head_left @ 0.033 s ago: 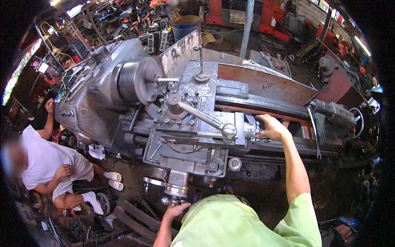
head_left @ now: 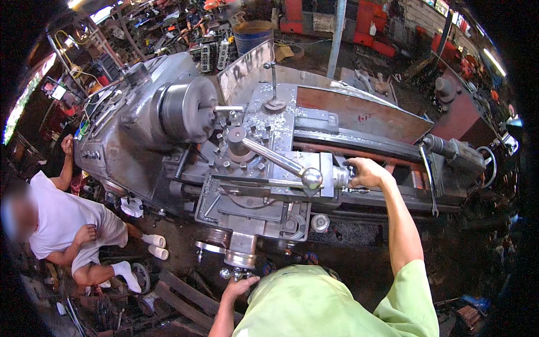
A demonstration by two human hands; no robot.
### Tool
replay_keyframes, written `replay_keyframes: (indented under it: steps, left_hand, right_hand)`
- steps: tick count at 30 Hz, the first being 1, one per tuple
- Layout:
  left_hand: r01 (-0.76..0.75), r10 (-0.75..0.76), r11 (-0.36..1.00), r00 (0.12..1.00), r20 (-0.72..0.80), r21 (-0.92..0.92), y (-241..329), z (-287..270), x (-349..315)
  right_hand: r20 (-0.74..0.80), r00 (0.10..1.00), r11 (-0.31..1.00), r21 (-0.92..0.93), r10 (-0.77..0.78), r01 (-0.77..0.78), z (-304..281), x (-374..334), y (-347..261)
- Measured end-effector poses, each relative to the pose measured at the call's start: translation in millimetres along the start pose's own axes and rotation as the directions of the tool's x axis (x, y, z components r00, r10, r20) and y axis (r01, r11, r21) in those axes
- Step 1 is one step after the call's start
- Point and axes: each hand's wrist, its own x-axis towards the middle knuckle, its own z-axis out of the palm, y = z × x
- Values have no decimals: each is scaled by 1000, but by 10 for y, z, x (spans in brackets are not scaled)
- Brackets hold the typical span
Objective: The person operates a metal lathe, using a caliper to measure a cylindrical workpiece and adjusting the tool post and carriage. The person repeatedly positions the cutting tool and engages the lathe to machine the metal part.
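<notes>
My right hand (head_left: 368, 173) is closed around the ball-ended handle (head_left: 359, 190) at the right end of the lathe's top slide (head_left: 306, 163). Lower down, my left hand (head_left: 240, 286) grips the cross-slide handle (head_left: 238, 274), its fingers partly hidden behind the knobs. A spinning chuck (head_left: 185, 109) is blurred at the left. Facing it, a bright round bar (head_left: 229, 108) is held beside the tool post (head_left: 240, 149), which carries several square-headed bolts. A long clamping lever (head_left: 281, 159) with a steel ball slants across the slide. Metal chips lie on the carriage (head_left: 264, 115).
A person in a white shirt (head_left: 70, 210) sits at the left, one hand raised to the headstock (head_left: 135, 129). A wrench (head_left: 431, 188) leans by the tailstock (head_left: 449, 151). Behind the lathe stand a splash guard (head_left: 247, 70), a drum (head_left: 252, 38) and a pole (head_left: 337, 42).
My right hand has shifted slightly as the top-slide handle turned a little. My left hand stays on the cross-slide handle. The chuck is blurred by spinning in both frames.
</notes>
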Motion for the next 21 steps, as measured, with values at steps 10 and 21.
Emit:
replay_keyframes:
  steps: [10, 21]
  left_hand:
    - [-121, 113, 992, 977, -182, -38, -320, 82, 283]
    - [-110, 110, 994, 988, -108, 0, -288, 38, 325]
  right_hand:
    - [-609, 792, 961, -193, 42, -200, 971, -707, -625]
    - [27, 947, 917, -261, 320, -302, 2, 14, -96]
